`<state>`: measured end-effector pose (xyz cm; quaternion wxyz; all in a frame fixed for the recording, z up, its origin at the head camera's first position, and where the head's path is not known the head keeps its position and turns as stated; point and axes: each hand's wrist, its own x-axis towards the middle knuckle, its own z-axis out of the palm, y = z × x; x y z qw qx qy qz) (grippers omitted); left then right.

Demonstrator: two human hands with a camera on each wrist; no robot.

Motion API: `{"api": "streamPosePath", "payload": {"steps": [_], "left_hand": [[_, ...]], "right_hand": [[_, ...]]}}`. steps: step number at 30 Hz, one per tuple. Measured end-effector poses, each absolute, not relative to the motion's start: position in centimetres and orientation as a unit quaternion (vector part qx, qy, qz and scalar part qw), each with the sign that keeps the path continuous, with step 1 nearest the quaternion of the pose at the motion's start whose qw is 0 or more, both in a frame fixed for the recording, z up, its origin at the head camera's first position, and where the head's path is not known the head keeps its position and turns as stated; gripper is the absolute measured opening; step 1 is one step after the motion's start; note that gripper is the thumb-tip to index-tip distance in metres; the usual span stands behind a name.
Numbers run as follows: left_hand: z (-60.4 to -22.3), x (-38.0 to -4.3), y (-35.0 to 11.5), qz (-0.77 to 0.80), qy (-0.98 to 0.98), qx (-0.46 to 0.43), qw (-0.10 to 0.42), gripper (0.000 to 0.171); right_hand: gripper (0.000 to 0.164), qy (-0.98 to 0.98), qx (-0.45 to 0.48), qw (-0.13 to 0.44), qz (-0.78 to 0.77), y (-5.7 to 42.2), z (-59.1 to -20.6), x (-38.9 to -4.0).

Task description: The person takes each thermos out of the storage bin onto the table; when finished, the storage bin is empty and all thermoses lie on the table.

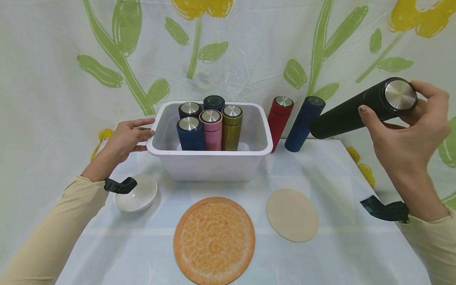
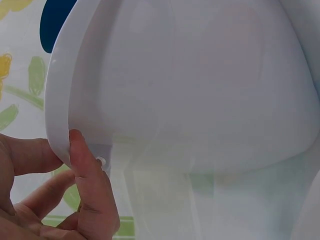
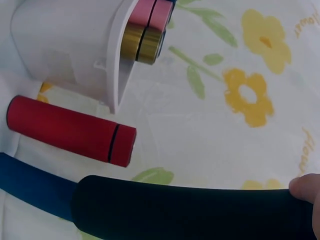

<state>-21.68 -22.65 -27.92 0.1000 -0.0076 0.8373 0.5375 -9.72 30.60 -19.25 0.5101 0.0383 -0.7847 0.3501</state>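
Observation:
My right hand (image 1: pixel 415 130) grips a black thermos flask (image 1: pixel 356 106) near its silver lid, holding it tilted above the table's right side. In the right wrist view the black flask (image 3: pixel 190 207) overlaps a blue flask (image 3: pixel 37 185), and only part of the thumb shows. My left hand (image 1: pixel 126 138) pinches the left rim of a white plastic tub (image 1: pixel 210 166); the left wrist view shows thumb and finger on either side of that rim (image 2: pixel 60 100). Inside the tub stand several flasks, among them a pink one (image 1: pixel 211 132), a gold one (image 1: pixel 232 128) and a blue one (image 1: pixel 190 136).
Right of the tub stand a red flask (image 1: pixel 279 122) and a blue flask (image 1: pixel 304 124). A white bowl (image 1: pixel 144 194) sits below my left forearm. A round bread-like mat (image 1: pixel 214 241) and a beige disc (image 1: pixel 292 215) lie in front. Behind hangs a flowered sheet (image 1: pixel 249 51).

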Motion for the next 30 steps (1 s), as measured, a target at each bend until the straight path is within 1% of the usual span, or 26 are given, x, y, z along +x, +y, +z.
{"api": "streamPosePath", "payload": {"steps": [5,9,22,30], "left_hand": [[-27.9,-21.6,-22.7,0.537,0.838,-0.009,0.099,0.058],[-27.9,-21.6,-22.7,0.538,0.837,-0.008,0.098,0.057],[-27.8,-21.6,-22.6,0.535,0.839,-0.009,0.099,0.057],[-27.6,-21.4,-22.5,0.534,0.840,-0.010,0.097,0.057]], "right_hand": [[0.057,-0.793,0.031,0.517,0.322,31.3,-19.5,-10.0],[0.058,-0.798,0.008,0.518,0.307,31.8,-19.8,-10.3],[0.060,-0.824,-0.055,0.490,0.281,33.1,-20.8,-11.0],[0.061,-0.831,-0.068,0.465,0.299,34.4,-21.4,-12.1]]}}
